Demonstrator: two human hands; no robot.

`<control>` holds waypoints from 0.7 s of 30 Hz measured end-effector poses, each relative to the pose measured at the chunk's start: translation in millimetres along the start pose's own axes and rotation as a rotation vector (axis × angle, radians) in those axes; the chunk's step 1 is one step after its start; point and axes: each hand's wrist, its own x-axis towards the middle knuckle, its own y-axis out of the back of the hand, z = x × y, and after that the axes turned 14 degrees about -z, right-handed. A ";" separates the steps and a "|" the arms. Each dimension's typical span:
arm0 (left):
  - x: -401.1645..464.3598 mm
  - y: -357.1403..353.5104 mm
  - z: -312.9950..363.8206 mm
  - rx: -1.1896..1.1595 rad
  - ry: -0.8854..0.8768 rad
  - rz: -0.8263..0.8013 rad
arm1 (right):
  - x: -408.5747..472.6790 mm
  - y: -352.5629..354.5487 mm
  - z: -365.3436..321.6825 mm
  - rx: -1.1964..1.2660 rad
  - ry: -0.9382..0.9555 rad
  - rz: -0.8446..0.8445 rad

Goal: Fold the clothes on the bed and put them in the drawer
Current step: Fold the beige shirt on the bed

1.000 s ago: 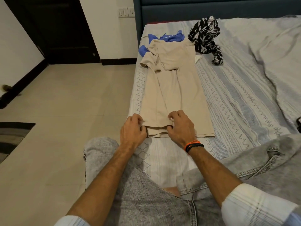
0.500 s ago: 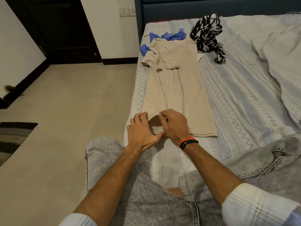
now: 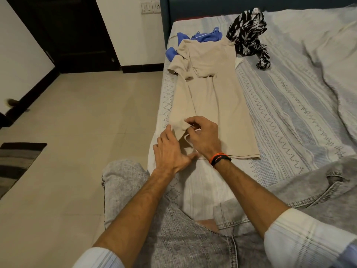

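A long beige garment [image 3: 212,97] lies lengthwise along the left side of the bed [image 3: 289,117], folded narrow, its short sleeve bunched at the far end. My right hand [image 3: 204,138] pinches the lifted near left corner of its hem. My left hand [image 3: 171,151] lies just beside it with straight fingers against the same raised fold. A blue garment [image 3: 204,36] peeks out from under the beige one at the far end. A crumpled black-and-white patterned garment [image 3: 249,35] sits to the right of it.
A grey-white blanket [image 3: 332,60] is rumpled across the right of the bed. My legs in grey jeans [image 3: 173,238] are at the near edge. Tiled floor [image 3: 81,132] lies left, with a striped mat [image 3: 15,163] and a dark doorway [image 3: 77,31]. No drawer is visible.
The near left hem corner has been lifted off the bed and drawn inward. Both hands moved up and closer together; my left hand went from gripping the edge to lying flat.
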 end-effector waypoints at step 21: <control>-1.8 18.4 -12.3 -0.846 0.348 0.276 | 52.4 -63.4 -73.4 -0.060 0.020 -0.445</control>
